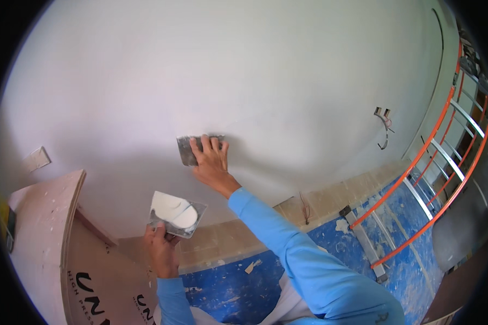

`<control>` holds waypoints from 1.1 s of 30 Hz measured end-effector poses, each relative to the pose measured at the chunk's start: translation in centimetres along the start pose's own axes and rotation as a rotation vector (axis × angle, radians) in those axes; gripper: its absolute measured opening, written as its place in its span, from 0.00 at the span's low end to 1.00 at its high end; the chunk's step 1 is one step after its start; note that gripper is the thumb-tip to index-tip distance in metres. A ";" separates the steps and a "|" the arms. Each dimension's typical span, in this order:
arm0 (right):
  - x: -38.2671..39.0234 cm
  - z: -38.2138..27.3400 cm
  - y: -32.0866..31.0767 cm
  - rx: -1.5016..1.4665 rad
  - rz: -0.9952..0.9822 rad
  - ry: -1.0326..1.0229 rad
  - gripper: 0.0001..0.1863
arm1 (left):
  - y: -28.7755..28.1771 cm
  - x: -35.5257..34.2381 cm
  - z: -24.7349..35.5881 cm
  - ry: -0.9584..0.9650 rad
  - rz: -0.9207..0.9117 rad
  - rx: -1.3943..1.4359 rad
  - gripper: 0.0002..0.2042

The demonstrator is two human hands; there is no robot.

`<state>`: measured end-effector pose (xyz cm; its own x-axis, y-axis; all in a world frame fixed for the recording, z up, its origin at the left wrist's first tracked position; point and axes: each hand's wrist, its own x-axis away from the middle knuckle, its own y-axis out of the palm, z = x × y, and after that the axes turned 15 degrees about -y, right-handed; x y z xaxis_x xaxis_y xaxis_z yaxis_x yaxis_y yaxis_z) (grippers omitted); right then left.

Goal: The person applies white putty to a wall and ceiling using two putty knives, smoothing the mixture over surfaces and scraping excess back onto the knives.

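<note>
My right hand (214, 162) is closed on a flat grey putty scraper (186, 153), its fingers spread over the blade, which lies against the pale wall (255, 70). Lower and to the left, my left hand (161, 250) grips the near edge of a square putty board (187, 232). On that board sits a thick smear of white putty (174, 210), with a line across it. The board is held a little away from the wall. Both forearms wear light blue sleeves.
An orange ladder (417, 157) with metal rungs stands on the right. Wires (385, 127) hang from a wall opening. A wooden panel structure (49, 200) stands at the left, below a wall plate (37, 159). Blue sheeting (228, 287), spotted with white, covers the floor.
</note>
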<state>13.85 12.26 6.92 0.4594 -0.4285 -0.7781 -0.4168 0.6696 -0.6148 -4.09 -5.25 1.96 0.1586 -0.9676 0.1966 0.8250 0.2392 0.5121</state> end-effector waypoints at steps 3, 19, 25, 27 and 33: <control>2.5 2.4 -1.0 -0.008 -0.093 -0.099 0.27 | 1.8 -0.7 -1.3 -0.118 -0.132 0.167 0.11; 11.8 -1.4 -12.2 -0.862 -0.197 -0.068 0.41 | 4.9 -1.5 -5.9 -0.387 -0.406 0.451 0.18; 14.5 1.5 -10.4 -0.579 -0.586 0.230 0.30 | 3.0 -1.9 -5.5 -0.210 -0.392 0.219 0.16; 16.7 4.3 -8.2 -0.780 -0.435 0.670 0.23 | 3.7 -2.1 -5.1 -0.138 -0.373 0.142 0.16; 14.7 4.1 -9.4 -1.810 0.423 1.459 0.16 | 3.4 -3.9 -6.7 0.092 -0.133 -0.032 0.15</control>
<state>27.77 2.16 1.84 -0.1049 -0.9888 0.1062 -0.6786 0.1492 0.7192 1.73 -1.23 -2.65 0.0947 -0.9942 0.0507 0.8587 0.1073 0.5011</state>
